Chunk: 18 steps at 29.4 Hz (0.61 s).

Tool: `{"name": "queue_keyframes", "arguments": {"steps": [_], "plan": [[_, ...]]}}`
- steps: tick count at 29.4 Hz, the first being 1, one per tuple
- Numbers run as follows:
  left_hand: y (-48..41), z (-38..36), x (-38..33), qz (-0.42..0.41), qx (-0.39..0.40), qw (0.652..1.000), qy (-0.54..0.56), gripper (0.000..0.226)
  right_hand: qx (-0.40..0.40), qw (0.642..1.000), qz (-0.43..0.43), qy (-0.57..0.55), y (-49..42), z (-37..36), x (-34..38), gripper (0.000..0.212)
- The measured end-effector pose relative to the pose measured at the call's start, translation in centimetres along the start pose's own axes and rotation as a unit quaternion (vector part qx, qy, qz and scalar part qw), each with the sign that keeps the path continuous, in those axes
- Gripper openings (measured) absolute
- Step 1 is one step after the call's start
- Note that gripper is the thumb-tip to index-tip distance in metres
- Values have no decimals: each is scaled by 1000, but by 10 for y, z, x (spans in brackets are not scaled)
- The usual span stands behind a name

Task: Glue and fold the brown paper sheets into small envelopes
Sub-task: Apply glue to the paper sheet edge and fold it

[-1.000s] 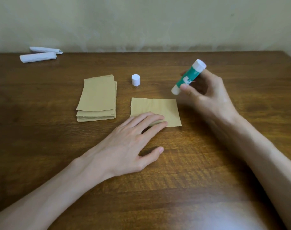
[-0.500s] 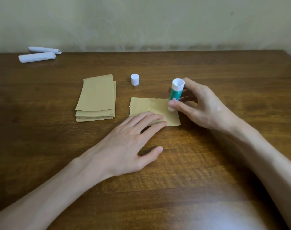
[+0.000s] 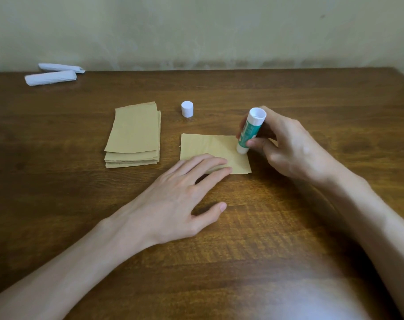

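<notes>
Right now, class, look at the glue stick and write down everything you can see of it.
The glue stick is a white plastic tube with a green label, uncapped. It stands nearly upright, base up and tip down on the right part of the single brown paper sheet. The right hand grips its barrel with thumb and fingers. A white cap, likely its own, stands apart beyond the sheet.

Two white paper rolls are recorded at the far left of a dark wooden table point(image 3: 242, 250), close to its back edge. The thicker roll point(image 3: 51, 77) is laid nearer, the thinner roll point(image 3: 61, 67) just behind it, and contact between them cannot be judged. A pale, stained wall point(image 3: 196, 31) is noted behind the table.
</notes>
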State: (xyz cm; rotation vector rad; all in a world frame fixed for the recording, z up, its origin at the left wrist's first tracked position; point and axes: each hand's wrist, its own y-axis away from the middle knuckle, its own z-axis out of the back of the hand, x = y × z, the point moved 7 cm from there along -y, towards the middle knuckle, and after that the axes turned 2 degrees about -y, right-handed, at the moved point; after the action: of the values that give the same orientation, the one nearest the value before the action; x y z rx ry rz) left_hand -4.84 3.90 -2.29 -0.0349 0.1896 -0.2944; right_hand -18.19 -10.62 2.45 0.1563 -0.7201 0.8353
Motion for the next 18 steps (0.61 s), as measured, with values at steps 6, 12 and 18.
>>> {"name": "queue_keyframes", "arguments": {"steps": [6,12,18], "plan": [[0,-1,0,2,-5,1000,-3,66,-57,998,-3,34,-1,3,-3,24],[0,-1,0,2,-1,1000,-5,67,-74,996,-25,44,-13,1,-7,30],[0,-1,0,0,-5,1000,-5,67,-75,995,-50,35,-20,2,-12,34]]}}
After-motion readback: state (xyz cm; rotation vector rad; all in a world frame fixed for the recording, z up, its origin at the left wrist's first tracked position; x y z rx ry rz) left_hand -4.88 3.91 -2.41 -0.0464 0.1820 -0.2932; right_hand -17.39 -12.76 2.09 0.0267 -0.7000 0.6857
